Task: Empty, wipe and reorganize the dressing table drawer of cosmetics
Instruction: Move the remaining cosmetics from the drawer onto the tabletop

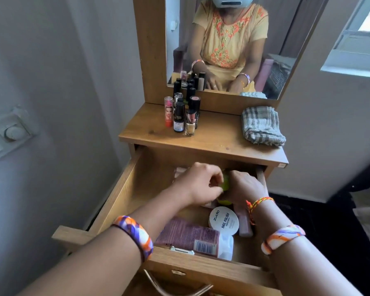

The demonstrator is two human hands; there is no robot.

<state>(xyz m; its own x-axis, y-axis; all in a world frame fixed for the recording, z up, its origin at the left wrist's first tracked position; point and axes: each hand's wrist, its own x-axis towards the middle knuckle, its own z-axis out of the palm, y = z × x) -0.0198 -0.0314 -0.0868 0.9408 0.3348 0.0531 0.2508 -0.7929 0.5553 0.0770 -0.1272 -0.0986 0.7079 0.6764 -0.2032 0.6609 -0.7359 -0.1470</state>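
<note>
Open drawer (124,189) of the dressing table, pulled toward the viewer below the counter (218,133). Both hands meet over the drawer's far right part around a yellow-green object (225,183), largely hidden and blurred. Left hand (198,184): fingers curled, tips at the object's left side. Right hand (245,186): fingers curled down over the object's right side; whether either hand fully grips it cannot be told. In the near part of the drawer: a round white nail polish remover tub (223,220); left of it a pink bottle (188,236) lying on its side, its white cap toward the right; just right of the tub, a pale pink tube (245,223). On the counter, far left: a cluster of upright lipsticks and nail polish bottles (184,114). On the counter, right: a folded checked cloth (262,126). Behind the counter, a wood-framed mirror (224,45).
</note>
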